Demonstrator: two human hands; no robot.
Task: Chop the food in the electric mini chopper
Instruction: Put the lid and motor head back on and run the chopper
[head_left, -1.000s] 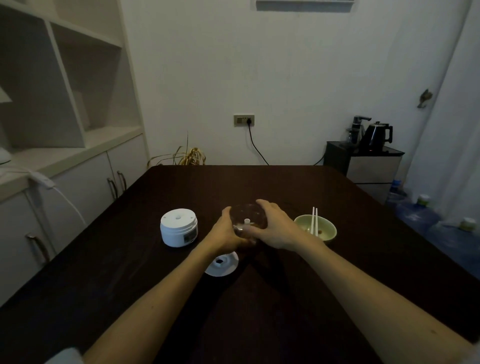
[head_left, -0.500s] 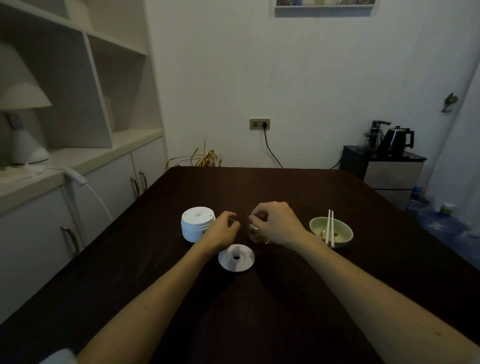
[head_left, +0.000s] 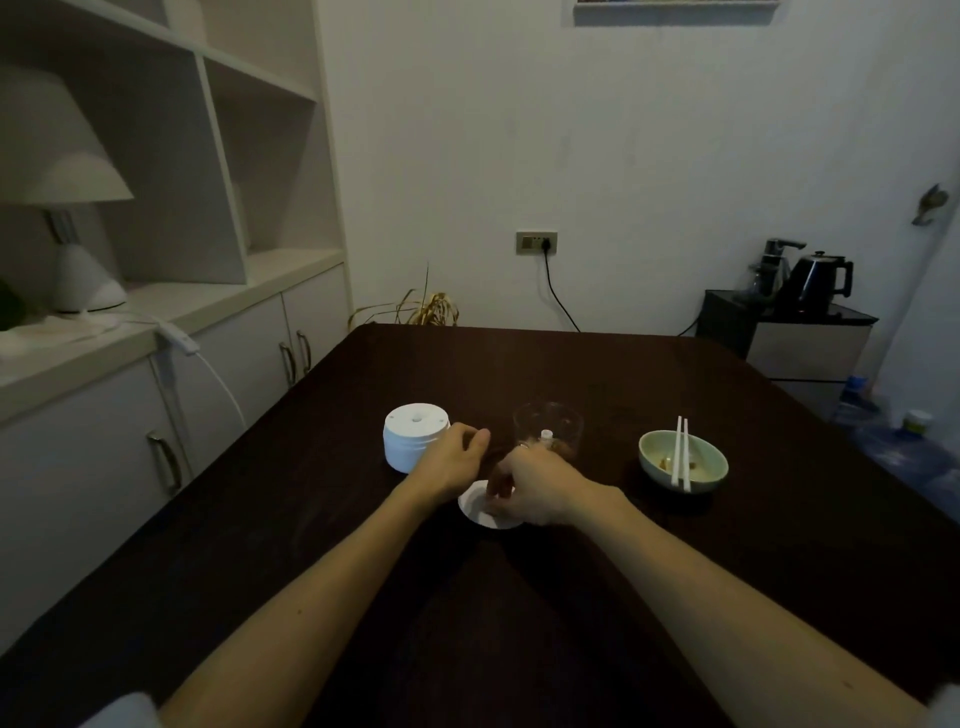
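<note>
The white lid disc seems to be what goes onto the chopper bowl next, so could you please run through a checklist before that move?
1. Clear chopper bowl upright on the table: ok.
2. Food inside bowl: ok, brownish bits near the bottom.
3. Blade shaft seated: cannot tell; only a white tip shows.
4. White lid disc under the right hand: ok, fingers on it; firm grip: cannot tell.
5. Left hand free to steady the bowl: ok, it holds nothing.
6. White motor unit within reach, left of the bowl: ok.
</note>
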